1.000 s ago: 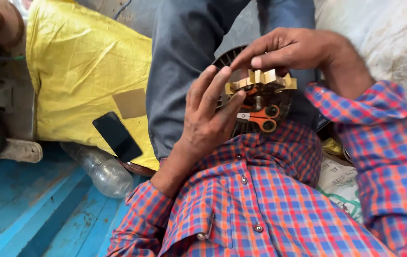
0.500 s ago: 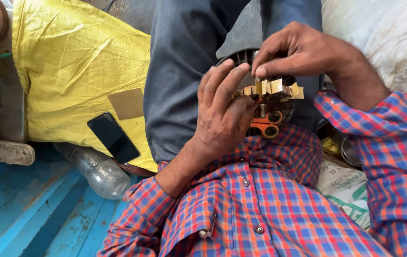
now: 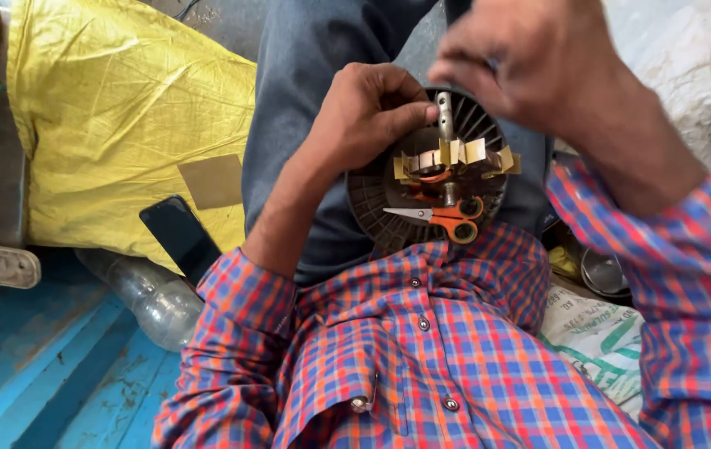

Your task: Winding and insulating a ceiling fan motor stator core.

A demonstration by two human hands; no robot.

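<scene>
On my lap lies a dark round finned motor part (image 3: 372, 208) with a metal shaft, copper windings and several yellowish paper strips (image 3: 455, 154) sticking out of its slots. My left hand (image 3: 368, 112) grips the upper left of this rotor, thumb and fingers closed near the shaft (image 3: 444, 116). My right hand (image 3: 530, 58) hovers just above the shaft's top, fingers curled, and I cannot see anything in it. Small orange-handled scissors (image 3: 443, 218) rest on the part's lower face.
A black phone (image 3: 180, 237) leans on a yellow cloth (image 3: 114, 116) at the left, beside an empty clear plastic bottle (image 3: 151, 295) on the blue floor (image 3: 31, 366). A white sack (image 3: 688, 91) and a printed bag (image 3: 601, 337) lie at the right.
My right hand has lifted off the paper strips and moved up. My left hand has shifted from flat against the rotor to a closed grip near the shaft. The view has come closer.
</scene>
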